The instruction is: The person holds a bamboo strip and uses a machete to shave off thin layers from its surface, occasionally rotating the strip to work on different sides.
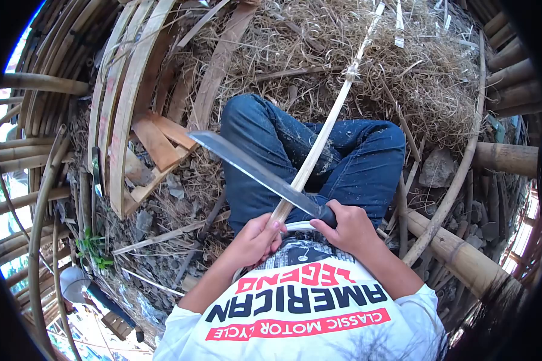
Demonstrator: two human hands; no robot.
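My left hand (258, 239) is closed round the near end of a long pale bamboo strip (325, 129), which runs away from me between my knees, with a frayed node near its far end. My right hand (350, 228) grips the dark handle of a large knife (256, 172). The blade crosses over the strip just beyond my left hand, its tip pointing to the far left. Whether the edge touches the strip, I cannot tell. Both hands are close to my waist, above my crossed legs in blue jeans.
Curly shavings (415, 90) cover the ground ahead. Curved wooden slats (126, 102) and short wood blocks (156, 141) lie at the left. Thick bamboo poles (464, 256) and a rock (438, 168) are at the right. A white round object (74, 284) is at the lower left.
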